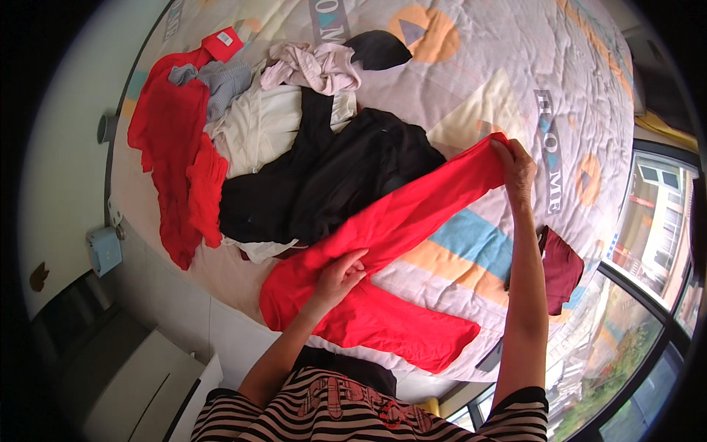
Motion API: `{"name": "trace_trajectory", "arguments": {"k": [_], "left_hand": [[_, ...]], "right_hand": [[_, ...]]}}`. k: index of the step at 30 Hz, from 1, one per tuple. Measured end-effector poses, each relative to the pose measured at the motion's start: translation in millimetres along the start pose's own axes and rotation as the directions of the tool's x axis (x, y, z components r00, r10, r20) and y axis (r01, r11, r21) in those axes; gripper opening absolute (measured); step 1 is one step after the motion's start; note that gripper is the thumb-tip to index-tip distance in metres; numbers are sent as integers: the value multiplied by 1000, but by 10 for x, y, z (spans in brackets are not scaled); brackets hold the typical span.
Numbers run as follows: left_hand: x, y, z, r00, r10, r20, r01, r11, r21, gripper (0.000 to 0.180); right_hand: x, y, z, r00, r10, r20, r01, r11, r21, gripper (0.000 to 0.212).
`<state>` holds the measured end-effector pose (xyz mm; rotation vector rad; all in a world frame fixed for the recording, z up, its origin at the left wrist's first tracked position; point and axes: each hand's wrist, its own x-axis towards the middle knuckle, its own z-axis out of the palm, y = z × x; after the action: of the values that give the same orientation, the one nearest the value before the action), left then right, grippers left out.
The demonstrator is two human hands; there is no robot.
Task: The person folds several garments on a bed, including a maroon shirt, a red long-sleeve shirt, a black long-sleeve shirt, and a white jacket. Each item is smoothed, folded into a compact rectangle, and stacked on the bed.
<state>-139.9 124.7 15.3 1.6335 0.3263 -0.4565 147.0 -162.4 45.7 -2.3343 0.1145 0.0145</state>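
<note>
Red trousers (420, 214) lie across the near part of the bed, their two legs spread apart. My right hand (518, 168) is closed on the end of the upper leg and draws it out towards the far right. The other leg slants to the lower right, flat on the bed. My left hand (340, 280) rests on the red cloth near where the legs meet, its fingers apart and slightly bent. Right behind the trousers, a crumpled black garment (346, 173) lies partly over white clothing (258, 132).
A red garment (173, 140) lies at the left of the pile, with grey (224, 85) and pale pink cloth (313, 66) and a black piece (379, 50) beyond. A folded maroon garment (561, 269) sits at the right. Windows (648, 221) border the bed's right side.
</note>
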Motion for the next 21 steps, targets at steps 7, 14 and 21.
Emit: {"name": "trace_trajectory", "arguments": {"k": [7,14,21], "left_hand": [[361,780,-47,874,-295,386,410,874,-262,36],[1230,687,56,872,-256,418,441,783,-440,51],[1346,664,-77,851,-272,450,498,690,-525,63]], "right_hand": [[35,-374,-271,1000,-30,1,30,1000,-6,29],[-693,-1228,-381,937,-325,127,325,946,22,20],[-1930,-1118,496,803,-423,421,396,905,155,23]]}}
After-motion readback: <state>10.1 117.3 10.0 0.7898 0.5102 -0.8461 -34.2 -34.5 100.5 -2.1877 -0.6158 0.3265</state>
